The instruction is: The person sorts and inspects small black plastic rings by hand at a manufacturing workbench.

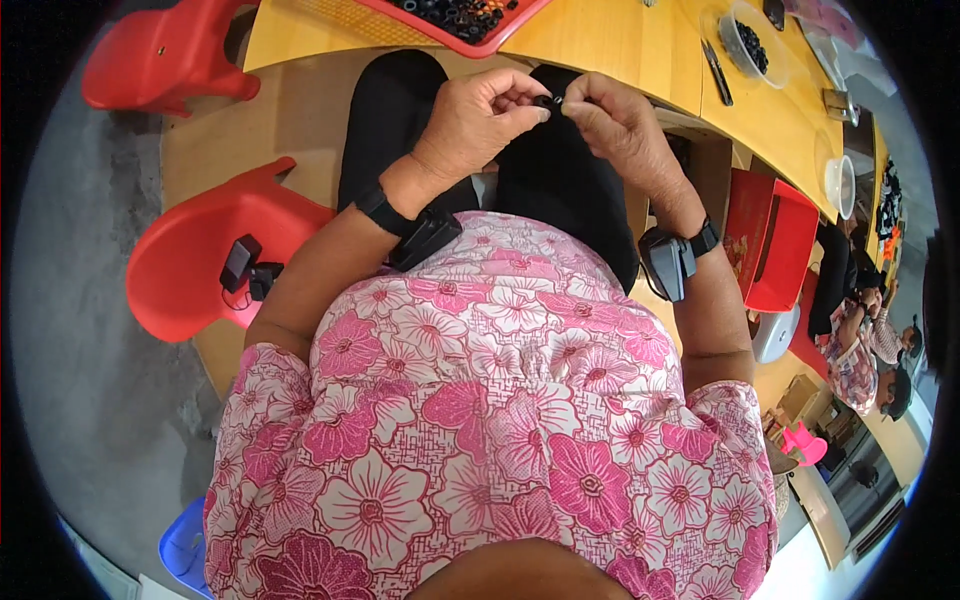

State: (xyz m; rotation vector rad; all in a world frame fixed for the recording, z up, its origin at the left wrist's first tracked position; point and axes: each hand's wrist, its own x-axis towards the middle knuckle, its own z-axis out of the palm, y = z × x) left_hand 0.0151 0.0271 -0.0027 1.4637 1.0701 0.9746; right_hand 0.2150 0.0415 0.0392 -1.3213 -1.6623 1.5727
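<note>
Above my lap, both hands meet at the fingertips around a small black part. My left hand (490,115) pinches the small black piece (544,101) between thumb and fingers. My right hand (615,125) is closed in a pinch just beside it, at the piece's right end. A tiny pale spot shows between the fingertips, too small to name. Ahead of my hands, a red tray (490,46) holds many small black ring-like parts.
The yellow table (610,45) carries a clear tub (735,50) of black parts and a dark pen-like tool (717,73). Red chairs (200,250) stand at the left. A red crate (775,245) sits at the right. Other people (860,350) sit farther right.
</note>
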